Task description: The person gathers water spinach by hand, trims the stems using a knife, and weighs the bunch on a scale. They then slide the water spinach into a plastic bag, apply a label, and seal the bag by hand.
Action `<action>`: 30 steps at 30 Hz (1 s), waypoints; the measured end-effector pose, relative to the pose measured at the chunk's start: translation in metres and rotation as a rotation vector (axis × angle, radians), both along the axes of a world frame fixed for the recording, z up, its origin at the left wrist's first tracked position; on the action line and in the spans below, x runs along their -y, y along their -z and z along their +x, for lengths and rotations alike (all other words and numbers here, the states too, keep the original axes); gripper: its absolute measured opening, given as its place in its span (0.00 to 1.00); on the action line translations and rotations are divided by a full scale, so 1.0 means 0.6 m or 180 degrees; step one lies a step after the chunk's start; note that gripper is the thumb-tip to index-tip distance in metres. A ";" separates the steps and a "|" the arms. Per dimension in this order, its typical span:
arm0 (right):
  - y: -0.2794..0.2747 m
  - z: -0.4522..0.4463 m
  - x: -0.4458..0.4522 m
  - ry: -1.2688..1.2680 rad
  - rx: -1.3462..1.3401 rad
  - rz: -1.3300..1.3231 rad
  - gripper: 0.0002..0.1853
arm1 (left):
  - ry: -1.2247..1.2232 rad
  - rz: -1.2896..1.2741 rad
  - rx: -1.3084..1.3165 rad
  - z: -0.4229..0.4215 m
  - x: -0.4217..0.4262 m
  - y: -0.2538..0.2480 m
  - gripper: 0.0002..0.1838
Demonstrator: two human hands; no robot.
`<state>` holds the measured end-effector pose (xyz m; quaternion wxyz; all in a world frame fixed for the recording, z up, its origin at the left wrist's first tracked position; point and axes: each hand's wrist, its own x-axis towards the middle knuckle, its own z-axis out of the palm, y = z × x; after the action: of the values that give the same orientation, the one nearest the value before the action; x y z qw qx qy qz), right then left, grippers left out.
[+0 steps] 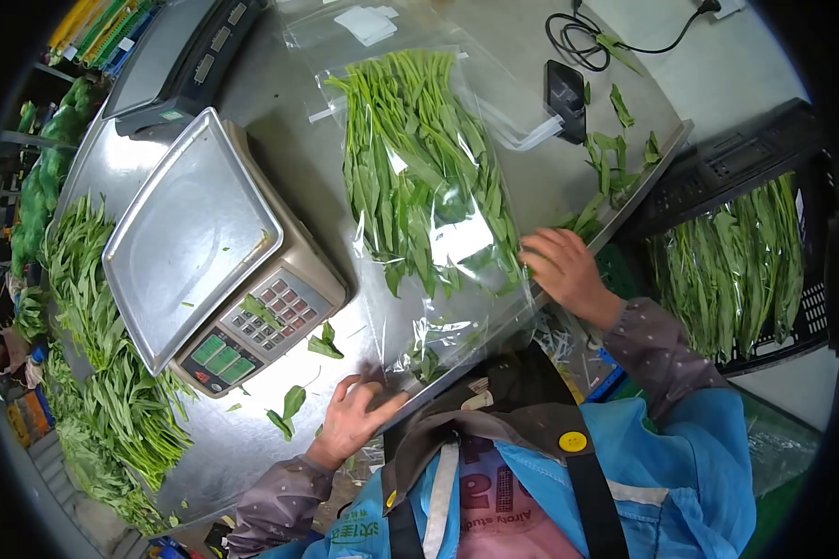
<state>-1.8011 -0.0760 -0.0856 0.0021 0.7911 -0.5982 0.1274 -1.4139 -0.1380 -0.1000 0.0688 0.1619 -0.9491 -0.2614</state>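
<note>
A clear plastic bag (452,312) of long green leafy vegetables (419,177) lies flat on the metal table, stems at the far end and leaves toward me. By the bag's near left corner, at the table edge, is my left hand (356,419), its fingers bent but apart. My right hand (569,275) rests against the bag's right edge, fingers extended and slightly curved. I see neither hand clearly gripping the film. White labels or glare show on the bag.
A weighing scale (196,242) with a metal pan stands left of the bag, beside a heap of loose greens (112,373). A black crate (736,270) at right holds bagged greens. A phone (565,101), cable (592,42) and leaf scraps (611,158) lie at the far right.
</note>
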 end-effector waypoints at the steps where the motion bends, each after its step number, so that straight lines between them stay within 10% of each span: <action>1: 0.008 0.000 0.007 0.0005 0.0006 -0.0010 0.21 | -0.0297 0.0146 -0.0005 0.007 -0.002 -0.002 0.26; 5: 0.046 0.001 0.026 -0.0281 0.0234 -0.0133 0.10 | -0.1545 0.0408 -0.0213 -0.008 0.015 0.031 0.28; 13: 0.050 -0.021 0.045 -0.0573 0.0503 0.0236 0.07 | 0.0278 -0.0866 0.0229 -0.140 0.136 0.053 0.25; 17: 0.050 -0.047 0.042 0.0672 0.2227 0.1908 0.09 | 0.0105 0.0763 -0.0183 -0.130 0.140 0.040 0.16; 19: 0.057 -0.061 0.040 0.0985 0.2766 0.2318 0.09 | -0.1094 0.3717 -0.0059 -0.122 0.138 0.041 0.15; 21: 0.058 -0.063 0.044 0.0966 0.4025 0.2761 0.09 | -0.1214 0.3947 -0.0375 -0.128 0.138 0.053 0.20; 30: 0.043 -0.020 0.116 0.1639 0.4703 0.1142 0.07 | -0.2271 0.4115 -0.0433 -0.147 0.130 0.060 0.27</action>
<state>-1.8131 -0.1456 -0.1115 -0.4923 0.3277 -0.6201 0.5155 -1.5024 -0.2158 -0.1361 0.0992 0.4521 -0.4892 -0.7392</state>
